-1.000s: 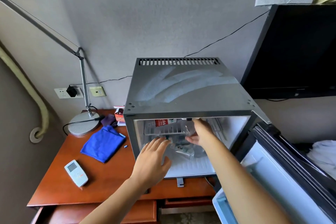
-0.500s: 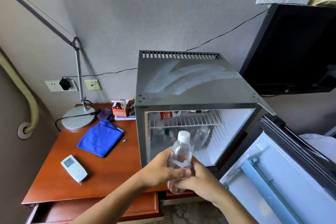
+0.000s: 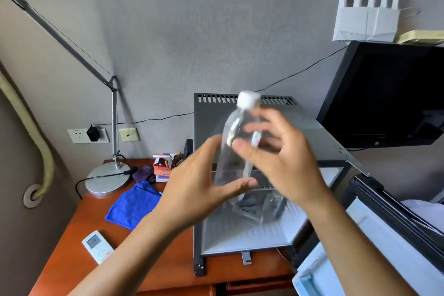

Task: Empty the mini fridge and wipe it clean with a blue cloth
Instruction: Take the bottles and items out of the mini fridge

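**Clear bottle held up in front of the open mini fridge**

Head view: a clear plastic water bottle with a white screw cap (image 3: pixel 236 149) is upright in the air in front of the grey metal mini fridge (image 3: pixel 242 228), which sits on the reddish-brown wooden desk (image 3: pixel 165 262) with its door (image 3: pixel 374 243) swung open to the right. The left hand (image 3: pixel 199 190) curls round the lower body of the bottle, thumb at the front. The right hand (image 3: pixel 276 151) is blurred; its fingers reach across the upper body of the bottle, but whether they grip it I cannot tell. Dark items lie inside the fridge behind the bottle, too blurred to make out. A folded blue cloth (image 3: pixel 132 204) lies on the desk to the left of the fridge, near the round base of a silver desk lamp (image 3: pixel 108 181). A white remote control (image 3: pixel 97 246) lies nearer the desk's front edge.
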Tool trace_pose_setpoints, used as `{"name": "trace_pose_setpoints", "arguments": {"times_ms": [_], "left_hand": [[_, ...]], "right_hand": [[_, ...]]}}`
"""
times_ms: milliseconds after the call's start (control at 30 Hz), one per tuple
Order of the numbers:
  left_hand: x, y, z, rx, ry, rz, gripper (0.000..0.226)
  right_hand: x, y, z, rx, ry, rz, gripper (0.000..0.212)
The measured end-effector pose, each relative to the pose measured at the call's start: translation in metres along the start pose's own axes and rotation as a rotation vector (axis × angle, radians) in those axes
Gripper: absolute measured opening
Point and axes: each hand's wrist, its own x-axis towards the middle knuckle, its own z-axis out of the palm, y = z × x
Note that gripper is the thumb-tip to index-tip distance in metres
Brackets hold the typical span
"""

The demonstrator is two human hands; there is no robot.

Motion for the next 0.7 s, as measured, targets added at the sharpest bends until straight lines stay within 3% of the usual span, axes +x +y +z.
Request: {"name": "trace_pose_setpoints", "arguments": {"times_ms": [67,167,433,600,700], "left_hand": [[0.010,-0.002,-0.011,0.253,0.116,0.071,0.090],[0.026,-0.010,-0.017,0.401,0.086,0.071,0.096],[0.032,-0.033,-0.009,0.533,-0.001,0.010,0.097],[0.027,-0.039,-0.002,0.554,-0.033,-0.005,0.097],[0.025,-0.042,0.001,0.552,-0.027,-0.008,0.098]], "right_hand": [[0.032,0.001,-0.007,0.003,0.139,-0.033,0.056],[0.073,0.014,-0.005,-0.100,0.189,-0.045,0.058],[0.106,0.060,0.014,-0.313,0.133,0.027,0.064],[0.103,0.059,0.013,-0.422,0.088,0.035,0.084],[0.082,0.052,0.006,-0.406,0.239,-0.025,0.078]]}}
